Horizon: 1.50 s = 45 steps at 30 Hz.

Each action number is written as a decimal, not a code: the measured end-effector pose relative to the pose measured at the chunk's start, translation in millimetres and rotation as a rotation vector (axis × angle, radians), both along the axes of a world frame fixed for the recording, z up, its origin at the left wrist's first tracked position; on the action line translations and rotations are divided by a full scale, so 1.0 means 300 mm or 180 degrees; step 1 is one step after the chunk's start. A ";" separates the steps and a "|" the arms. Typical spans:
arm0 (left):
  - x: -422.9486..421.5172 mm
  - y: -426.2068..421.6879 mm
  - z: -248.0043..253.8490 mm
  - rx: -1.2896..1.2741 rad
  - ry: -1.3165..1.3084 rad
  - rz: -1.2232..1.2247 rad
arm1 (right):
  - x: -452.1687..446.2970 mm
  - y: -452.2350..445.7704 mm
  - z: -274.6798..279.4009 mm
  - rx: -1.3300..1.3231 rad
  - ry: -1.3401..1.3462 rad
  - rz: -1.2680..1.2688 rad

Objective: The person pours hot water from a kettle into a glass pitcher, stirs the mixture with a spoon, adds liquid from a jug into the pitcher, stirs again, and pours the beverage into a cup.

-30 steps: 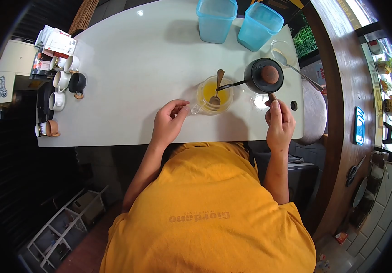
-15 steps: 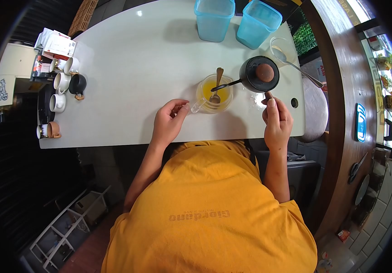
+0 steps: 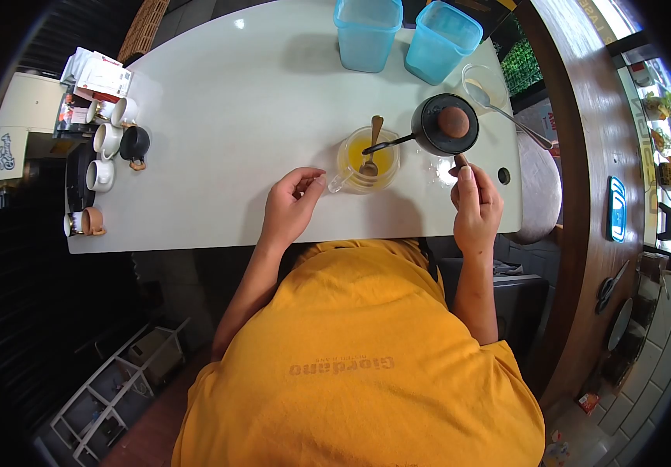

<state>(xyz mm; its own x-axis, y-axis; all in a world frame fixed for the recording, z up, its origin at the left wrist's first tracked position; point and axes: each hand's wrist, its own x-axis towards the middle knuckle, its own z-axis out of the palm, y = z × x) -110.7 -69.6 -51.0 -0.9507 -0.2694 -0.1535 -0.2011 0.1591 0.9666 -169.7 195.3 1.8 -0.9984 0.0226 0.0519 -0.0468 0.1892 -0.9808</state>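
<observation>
My right hand (image 3: 477,204) grips the wooden handle of a small black gooseneck kettle (image 3: 429,131) with a round wooden lid knob. The kettle's thin spout reaches left over a clear glass jug (image 3: 388,176) on the table. Yellow liquid (image 3: 383,159) fills the lower part of the jug, and a spoon (image 3: 376,128) leans in it, its handle above the rim. Left of the jug, my left hand (image 3: 292,204) rests with curled fingers, the thumb close to the forefinger. Its fingertips are near the jug's handle, apart from it, with nothing visible in them.
Two blue plastic containers (image 3: 368,47) stand at the back. A clear cup (image 3: 482,82) with a long spoon (image 3: 522,126) sits behind the kettle. Several cups (image 3: 107,142) and papers (image 3: 105,78) line the left edge. A round hole (image 3: 504,176) pierces the white table (image 3: 218,117).
Almost nothing differs. The kettle and my right hand have shifted very slightly, and my left hand stays beside the jug.
</observation>
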 end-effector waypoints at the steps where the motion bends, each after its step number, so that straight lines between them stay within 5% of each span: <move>1: 0.000 -0.003 0.008 -0.0011 -0.0113 -0.0061 | 0.000 0.000 0.000 -0.0017 -0.0001 -0.0007; 45: -0.009 0.011 -0.008 -0.0011 -0.0026 -0.0055 | 0.007 0.051 0.012 -0.0075 0.0094 -0.0241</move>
